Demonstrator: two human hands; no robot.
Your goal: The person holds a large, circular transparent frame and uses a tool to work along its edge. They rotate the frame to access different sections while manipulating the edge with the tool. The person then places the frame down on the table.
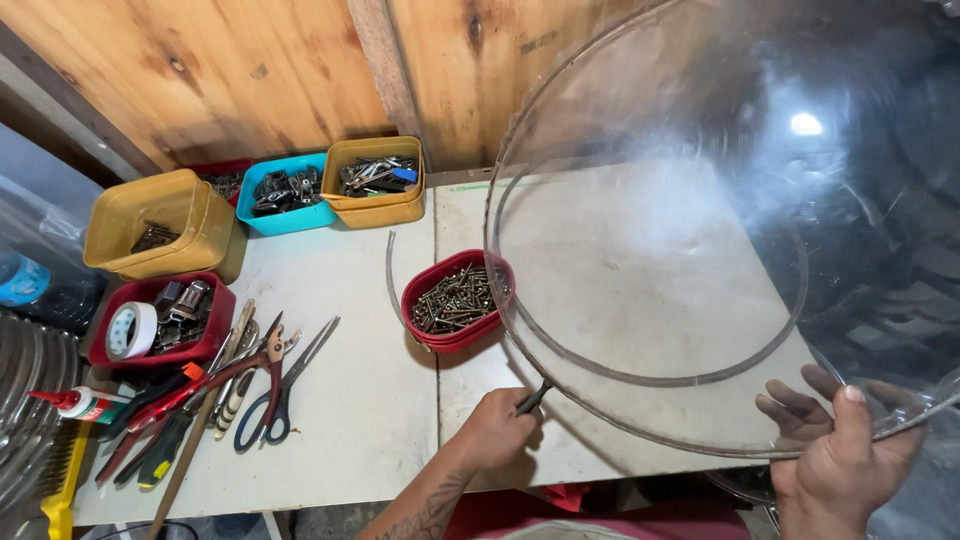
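Your right hand [840, 455] pinches the near rim of the clear plastic dome [720, 230], right over the table [340, 400]; left hand [497, 428] grips a tool [533, 398] at its edge. Looks light, floppy, slippery, so hold the rim.

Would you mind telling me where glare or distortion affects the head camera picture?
Head view: a bright glare spot sits on the clear plastic dome at upper right; the dome hazes what lies behind it; the left hand and table look sharp and evenly lit.
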